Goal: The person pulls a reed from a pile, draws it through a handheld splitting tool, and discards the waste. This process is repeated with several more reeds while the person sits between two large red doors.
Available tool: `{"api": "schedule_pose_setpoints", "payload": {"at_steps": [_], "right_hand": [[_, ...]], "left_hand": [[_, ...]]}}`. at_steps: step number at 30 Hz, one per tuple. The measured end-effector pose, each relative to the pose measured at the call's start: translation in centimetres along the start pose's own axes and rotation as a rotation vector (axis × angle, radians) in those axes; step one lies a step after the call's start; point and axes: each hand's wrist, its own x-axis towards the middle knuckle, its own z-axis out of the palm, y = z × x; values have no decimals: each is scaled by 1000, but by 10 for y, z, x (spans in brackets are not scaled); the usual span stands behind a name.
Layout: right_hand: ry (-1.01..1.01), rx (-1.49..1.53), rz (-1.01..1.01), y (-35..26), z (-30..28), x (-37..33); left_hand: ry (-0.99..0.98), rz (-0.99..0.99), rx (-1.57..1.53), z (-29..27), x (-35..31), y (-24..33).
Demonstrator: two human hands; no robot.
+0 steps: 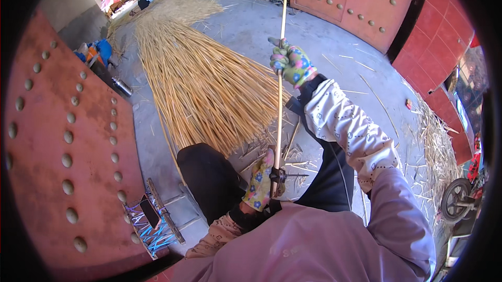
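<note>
A long pale reed stalk (pixel 281 114) stands nearly upright before me, running past the upper edge of the view. My right hand (pixel 294 63), in a flowered glove, is closed round it high up, arm stretched forward. Low in front of my lap, my left hand (pixel 257 185), in a matching glove, is closed on a dark tool with a thin spike (pixel 277 175) pointing right. The stalk's lower end meets this tool; whether it passes through or beside it I cannot tell. A broad pile of golden reed stalks (pixel 204 83) lies fanned out on the floor ahead, beyond my knees.
Red studded doors stand at the left (pixel 68 135) and far right (pixel 355 0). By my left side is a strap-woven stool (pixel 166 219) with a phone (pixel 150 211) on it. A metal flask (pixel 122 86) lies beyond. Straw scraps (pixel 439 151) and a small wheel (pixel 456 200) are at right.
</note>
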Motion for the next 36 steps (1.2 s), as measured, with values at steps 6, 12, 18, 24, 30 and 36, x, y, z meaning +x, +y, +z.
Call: {"api": "schedule_pose_setpoints", "payload": {"at_steps": [6,12,18,24,30,36], "right_hand": [[134,-223,63,65,20,-15],[-168,-564,106,61,38,-36],[47,-890,169,76,-44,-112],[2,-809,-27,79,-60,-153],[325,-1319,34,39,-101,-258],[667,-1778,261,-23,-204,-459]], "left_hand": [[81,162,49,1,18,46],[5,467,-247,-11,70,76],[82,670,-372,9,111,79],[91,505,-516,36,151,67],[382,539,-374,38,152,103],[404,317,-436,-41,175,67]]}}
